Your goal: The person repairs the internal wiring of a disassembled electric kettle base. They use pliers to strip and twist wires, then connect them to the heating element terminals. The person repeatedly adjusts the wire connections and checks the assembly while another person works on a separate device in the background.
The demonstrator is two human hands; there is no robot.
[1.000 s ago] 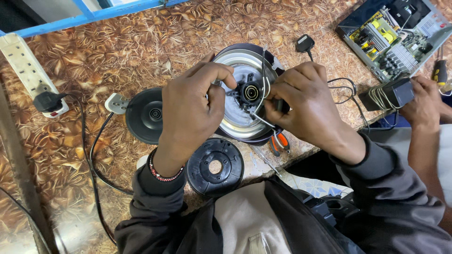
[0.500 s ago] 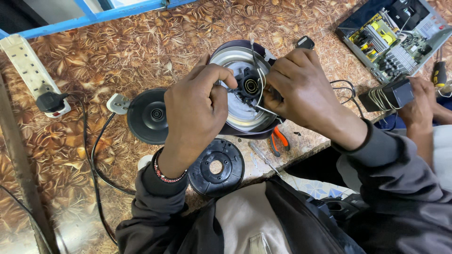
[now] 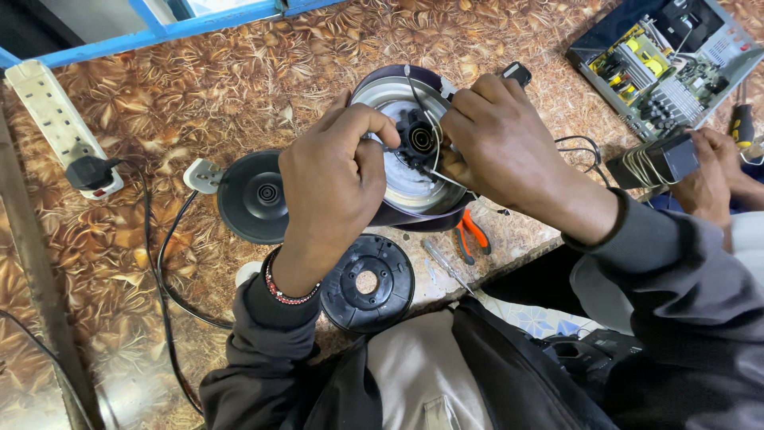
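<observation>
Hands [image 3: 334, 179] (both) on kettle base [image 3: 406, 171]

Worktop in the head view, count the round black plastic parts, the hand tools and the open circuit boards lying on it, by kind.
Round black parts: 2, the kettle base and the ring cover
Hand tools: 2, the orange-handled pliers and the screwdriver
Open circuit boards: 1, the circuit board
Total: 5

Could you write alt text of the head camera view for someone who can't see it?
Two hands, left hand and right hand, work on the wired underside of an upturned kettle on a brown patterned counter. Nearby lie a round black base, black cover and orange-handled pliers.
</observation>
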